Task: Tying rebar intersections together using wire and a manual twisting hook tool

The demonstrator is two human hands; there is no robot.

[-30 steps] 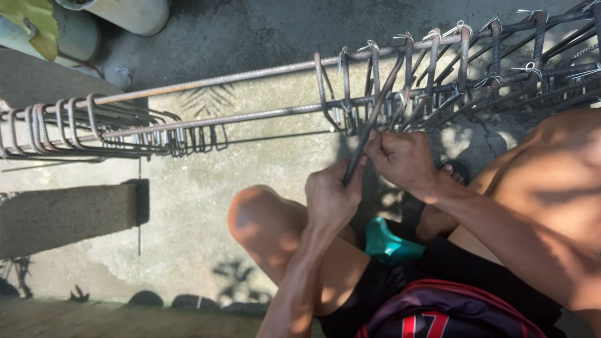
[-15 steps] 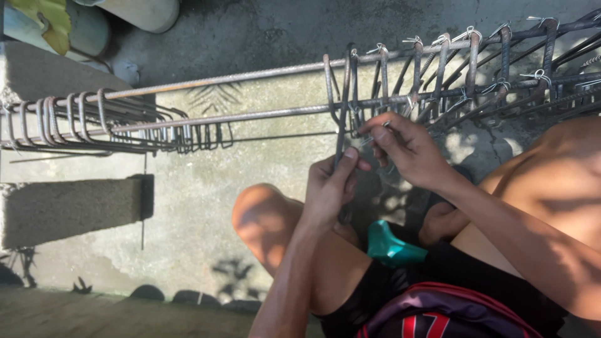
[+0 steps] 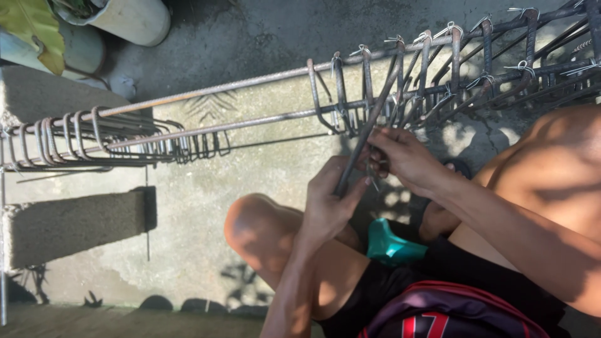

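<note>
Beside a long rebar cage lying over a concrete floor, a seated person's left hand closes around a slanting steel rod, while the right hand pinches thin tie wire at a stirrup; tying appears underway, and twisting tight calls for a steady rod.

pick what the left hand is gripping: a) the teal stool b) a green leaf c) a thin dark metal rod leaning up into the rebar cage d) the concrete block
c: the left hand is closed around a thin dark rod that slants up into the rebar cage, beside the right hand.
</note>
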